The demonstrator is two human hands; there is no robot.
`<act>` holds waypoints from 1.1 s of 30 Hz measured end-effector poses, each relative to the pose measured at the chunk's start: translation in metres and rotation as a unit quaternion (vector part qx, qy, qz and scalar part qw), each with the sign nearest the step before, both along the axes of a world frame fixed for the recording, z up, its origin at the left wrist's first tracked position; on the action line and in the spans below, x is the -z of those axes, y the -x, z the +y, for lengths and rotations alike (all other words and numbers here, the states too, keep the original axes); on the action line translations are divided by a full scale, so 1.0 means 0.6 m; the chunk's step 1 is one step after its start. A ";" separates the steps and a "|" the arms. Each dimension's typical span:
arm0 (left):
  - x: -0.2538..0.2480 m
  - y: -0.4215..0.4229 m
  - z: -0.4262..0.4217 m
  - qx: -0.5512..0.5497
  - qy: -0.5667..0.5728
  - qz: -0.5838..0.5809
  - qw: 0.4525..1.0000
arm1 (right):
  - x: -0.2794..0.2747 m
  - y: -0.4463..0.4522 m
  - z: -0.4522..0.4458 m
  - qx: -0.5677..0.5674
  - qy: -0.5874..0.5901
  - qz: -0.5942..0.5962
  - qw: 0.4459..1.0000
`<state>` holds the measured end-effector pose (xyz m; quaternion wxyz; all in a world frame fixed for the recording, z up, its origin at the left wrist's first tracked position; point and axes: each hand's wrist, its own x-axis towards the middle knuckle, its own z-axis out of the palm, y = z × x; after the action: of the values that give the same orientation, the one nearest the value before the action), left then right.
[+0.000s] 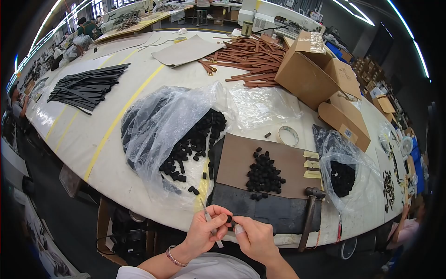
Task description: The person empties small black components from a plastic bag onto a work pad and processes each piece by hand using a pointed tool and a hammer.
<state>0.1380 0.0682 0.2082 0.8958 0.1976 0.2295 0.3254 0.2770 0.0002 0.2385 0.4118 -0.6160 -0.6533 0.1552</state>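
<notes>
Black piece (229,219) — stubby, matte, pinched between left hand (203,229) and right hand (257,236)

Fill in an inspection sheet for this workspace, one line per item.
Surface: pale table with yellow lines; brown sheet partly covering a dark mat.
Job's things: small black pieces heaped on the sheet; more in two plastic bags, the left one spilling.
Clutter: hammer across the mat's right side; tape roll, brown straps, open cardboard box beyond.
Hands: left hand holds a slim metal tool; right hand meets it at one black piece, grip unclear.
Cables: dark cord, apparently, below the table; its use unclear.
Surroundings: other people at left and right edges.
</notes>
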 end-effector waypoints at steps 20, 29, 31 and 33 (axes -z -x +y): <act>-0.013 0.007 -0.009 -0.027 -0.386 0.178 0.905 | 0.036 -0.020 0.005 -0.022 0.065 0.271 0.960; 0.012 -0.006 -0.020 -0.044 -0.360 0.104 0.926 | 0.067 -0.010 0.003 -0.036 0.003 0.380 0.924; 0.018 -0.009 -0.026 -0.065 -0.320 0.095 0.940 | 0.076 -0.007 0.004 -0.022 -0.048 0.347 0.936; 0.017 -0.010 -0.029 -0.068 -0.296 0.091 0.949 | 0.083 -0.005 0.004 -0.018 -0.065 0.340 0.938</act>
<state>0.1437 0.0511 0.1979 0.7482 0.4661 0.2161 0.4199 0.2801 0.0027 0.1889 0.6454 -0.4865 -0.4942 0.3202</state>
